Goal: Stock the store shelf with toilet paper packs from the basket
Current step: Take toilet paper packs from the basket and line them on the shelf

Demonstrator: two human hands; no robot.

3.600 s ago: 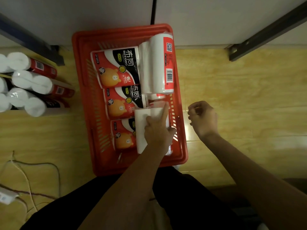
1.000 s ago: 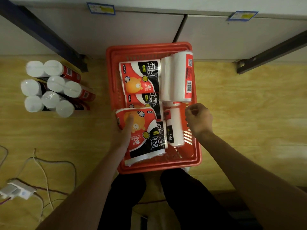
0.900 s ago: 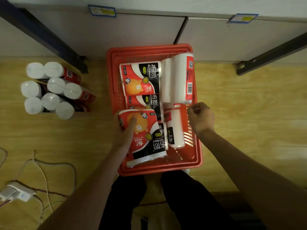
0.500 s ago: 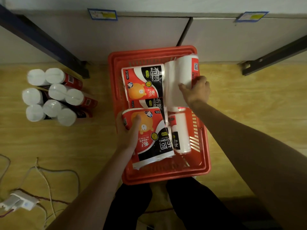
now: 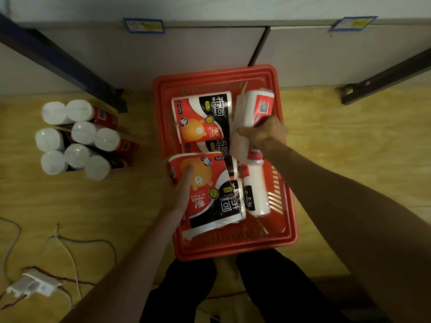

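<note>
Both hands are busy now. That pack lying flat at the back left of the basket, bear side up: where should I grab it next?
Grip the flat pack across its width from above, at its free left edge beside the basket wall; the right hand crowds its right side.

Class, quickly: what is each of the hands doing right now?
Left hand: grips the bear-print pack.
Right hand: grips the white pack.

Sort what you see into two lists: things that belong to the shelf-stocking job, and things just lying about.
Job: red basket; pack in left hand; pack in right hand; packs on the floor; shelf.
Lying about: cables; power strip.
</note>
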